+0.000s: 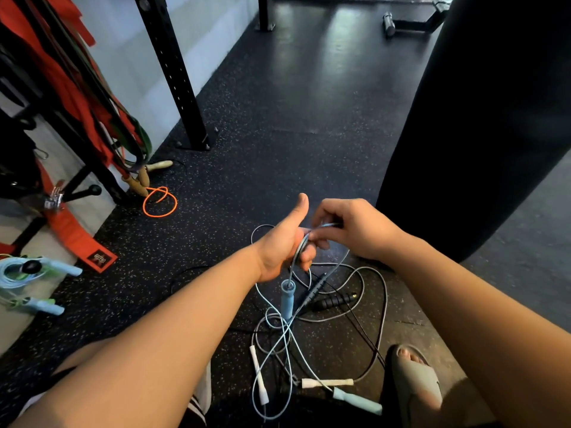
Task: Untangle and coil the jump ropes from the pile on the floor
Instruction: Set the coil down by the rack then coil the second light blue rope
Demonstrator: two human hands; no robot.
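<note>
The left hand (279, 251) grips a coil of light blue rope (326, 225), thumb up — its blue handle (287, 299) dangles below. The right hand (355, 230) pinches the same rope, above the tangled pile (278, 338) on the floor (278, 149).

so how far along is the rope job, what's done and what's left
Done: coiled ropes lie at far left. In hand: the left hand holds loops of a light blue rope, the right hand pinches its next loop, its blue handle dangling. Left: the pile, with white handles and a black handle, is tangled; the orange rope lies loose.
</note>
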